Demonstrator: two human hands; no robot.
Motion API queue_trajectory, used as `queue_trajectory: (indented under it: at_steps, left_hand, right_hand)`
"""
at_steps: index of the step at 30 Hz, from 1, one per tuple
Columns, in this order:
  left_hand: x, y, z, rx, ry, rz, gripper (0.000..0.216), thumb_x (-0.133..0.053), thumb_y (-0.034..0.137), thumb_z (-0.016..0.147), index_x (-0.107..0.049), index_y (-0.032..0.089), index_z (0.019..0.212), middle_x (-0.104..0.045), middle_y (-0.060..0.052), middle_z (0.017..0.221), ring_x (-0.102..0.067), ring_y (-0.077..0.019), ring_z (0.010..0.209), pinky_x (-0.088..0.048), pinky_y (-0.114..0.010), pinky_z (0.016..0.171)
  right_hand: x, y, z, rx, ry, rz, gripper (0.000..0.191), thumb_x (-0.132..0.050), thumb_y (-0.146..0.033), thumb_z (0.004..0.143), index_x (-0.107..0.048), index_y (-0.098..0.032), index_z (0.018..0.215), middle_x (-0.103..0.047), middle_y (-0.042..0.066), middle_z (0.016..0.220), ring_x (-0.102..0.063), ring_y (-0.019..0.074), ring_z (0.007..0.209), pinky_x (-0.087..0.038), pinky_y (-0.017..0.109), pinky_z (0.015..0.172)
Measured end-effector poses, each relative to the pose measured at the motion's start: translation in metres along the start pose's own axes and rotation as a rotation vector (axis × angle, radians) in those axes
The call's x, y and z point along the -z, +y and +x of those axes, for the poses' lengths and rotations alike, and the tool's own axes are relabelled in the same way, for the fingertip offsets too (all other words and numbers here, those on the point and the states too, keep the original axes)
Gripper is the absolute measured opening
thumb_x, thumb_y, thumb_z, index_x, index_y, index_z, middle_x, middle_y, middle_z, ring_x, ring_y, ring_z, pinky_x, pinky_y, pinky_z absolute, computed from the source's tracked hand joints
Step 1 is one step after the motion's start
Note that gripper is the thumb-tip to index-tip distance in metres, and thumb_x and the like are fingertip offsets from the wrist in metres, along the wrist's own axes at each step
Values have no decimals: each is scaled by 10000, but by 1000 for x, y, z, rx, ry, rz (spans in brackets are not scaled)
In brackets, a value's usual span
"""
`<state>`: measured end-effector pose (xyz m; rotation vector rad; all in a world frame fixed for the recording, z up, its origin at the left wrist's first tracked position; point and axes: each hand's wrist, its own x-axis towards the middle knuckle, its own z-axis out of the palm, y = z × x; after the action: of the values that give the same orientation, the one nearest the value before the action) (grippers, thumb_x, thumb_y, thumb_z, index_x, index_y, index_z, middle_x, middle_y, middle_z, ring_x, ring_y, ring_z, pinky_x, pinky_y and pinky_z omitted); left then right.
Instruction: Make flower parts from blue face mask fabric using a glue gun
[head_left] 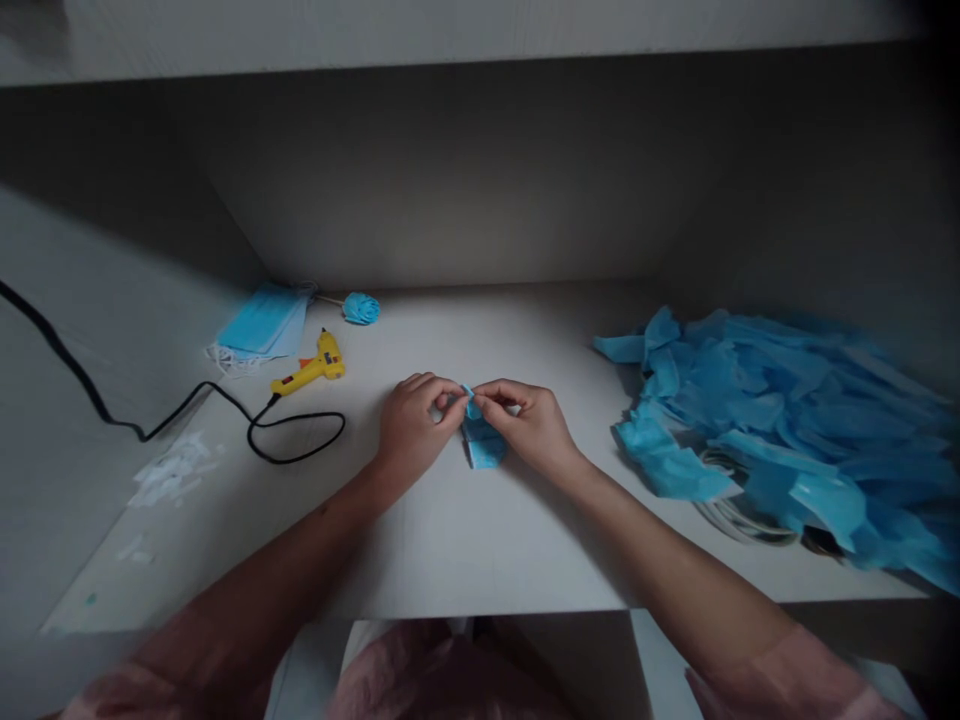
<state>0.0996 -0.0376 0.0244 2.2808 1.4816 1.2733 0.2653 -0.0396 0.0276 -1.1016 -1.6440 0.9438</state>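
Both hands meet over the middle of a white table (450,530). My left hand (414,425) and my right hand (529,422) each pinch the top edge of a small blue fabric piece (481,440), which hangs down between them onto the table. The fingers of both hands are curled and pressed together on the fabric.
A big heap of blue fabric pieces (780,430) covers the right side, with white loops (739,520) under it. At back left lie a yellow glue gun (311,368) with a black cord (292,440), a stack of blue face masks (262,322), a blue fabric rose (361,307) and white scraps (169,470).
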Motion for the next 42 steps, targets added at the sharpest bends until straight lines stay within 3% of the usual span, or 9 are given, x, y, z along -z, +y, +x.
queue_trajectory:
  at_steps: [8,13,18,22,42]
  left_hand:
    - [0,0,0,39,-19,-49,103,-571,147,790,-633,173,712,-537,13,628,-477,-126,629,-354,-257,623]
    - [3,-1,4,331,-13,-335,130,-582,261,773,-634,178,858,-512,36,624,-447,-111,584,-348,-239,575]
    - [9,0,10,499,-202,-656,236,-543,345,770,-647,160,874,-528,24,641,-470,-115,621,-371,-239,596]
    - [10,4,11,524,-290,-715,204,-574,358,738,-633,163,751,-523,24,618,-459,-112,614,-378,-245,612]
    - [3,-6,6,443,-253,-635,191,-580,342,764,-593,155,727,-520,28,629,-450,-100,606,-354,-234,589]
  right_hand:
    - [0,-2,0,-17,9,-1,202,-602,-298,808,-755,-170,842,-705,38,751,-597,149,674,-453,276,647]
    - [3,1,2,-105,33,149,230,-635,-360,787,-744,-162,827,-665,29,710,-554,136,629,-421,269,603]
    - [6,4,5,-163,46,282,266,-682,-411,755,-741,-158,810,-642,21,700,-523,122,629,-407,272,619]
    - [5,2,5,-171,43,317,271,-702,-421,740,-741,-159,796,-642,21,707,-520,122,646,-412,277,639]
    - [6,2,6,-195,-39,329,250,-689,-381,736,-722,-140,793,-620,15,697,-506,114,642,-400,279,646]
